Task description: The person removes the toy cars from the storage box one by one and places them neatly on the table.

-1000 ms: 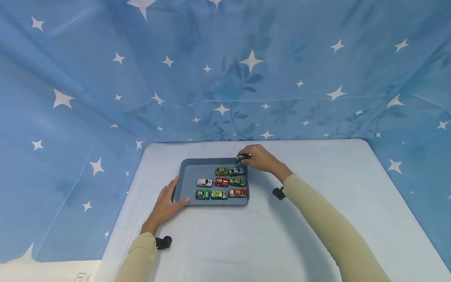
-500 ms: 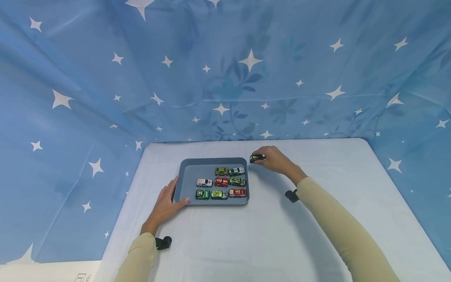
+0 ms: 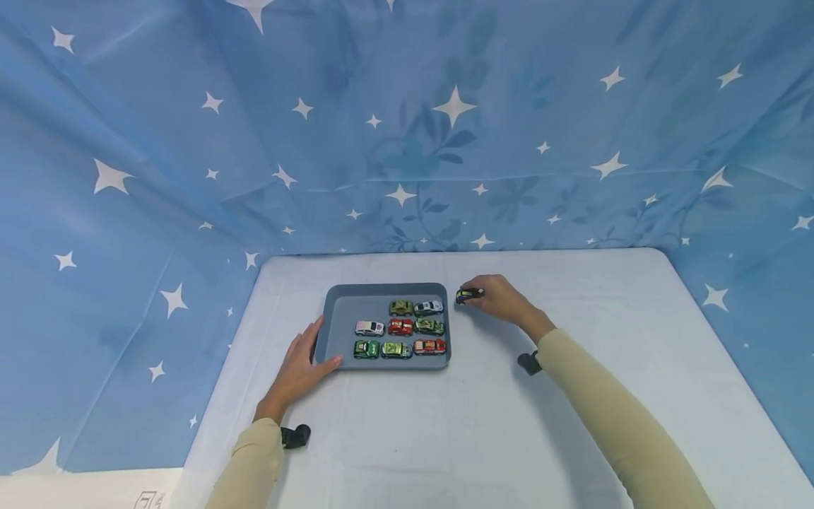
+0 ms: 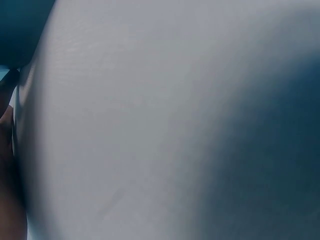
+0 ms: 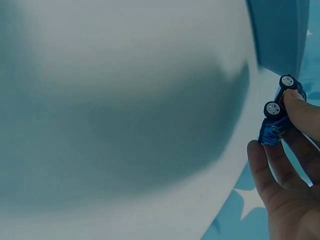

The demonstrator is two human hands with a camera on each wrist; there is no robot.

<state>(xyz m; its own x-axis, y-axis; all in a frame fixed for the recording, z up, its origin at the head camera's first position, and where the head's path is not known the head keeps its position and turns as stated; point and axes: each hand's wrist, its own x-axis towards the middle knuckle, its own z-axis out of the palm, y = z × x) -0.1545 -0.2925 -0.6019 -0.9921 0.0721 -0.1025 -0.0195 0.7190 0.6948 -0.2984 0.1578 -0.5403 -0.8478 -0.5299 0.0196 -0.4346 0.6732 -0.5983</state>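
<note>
right hand [image 3: 502, 298] pinches a small blue toy car [image 3: 466, 295] between thumb and fingertips, holding it just beside the right wall of the grey tray [image 3: 328, 311], outside the tray and close over the table [image 3: 572, 424]; in the right wrist view the same toy car [image 5: 279, 111] shows its wheels turned toward the camera, with the fingers [image 5: 300, 107] curled over its body. left hand [image 3: 299, 367] lies flat with straight fingers against the near left corner of the tray, steadying it and gripping nothing. eight toy cars sit inside the tray in rows, among them a red car [image 3: 400, 326] in the middle, a white car [image 3: 369, 328] to its left and a green car [image 3: 366, 349] in the near row. for a clean set-down, judged from this position: keep the pinch on the car's sides so the wheels are free, level the car before contact, and lower it until all wheels bear on the surface before loosening the fingers. keep the car clear of the tray's right rim, which stands just beside it. open room lies to the right and toward the near side of the table, where the cloth is bare; the blue starred backdrop [image 3: 445, 127] closes the far side. the left wrist view shows only pale surface and gives no further detail.
</note>
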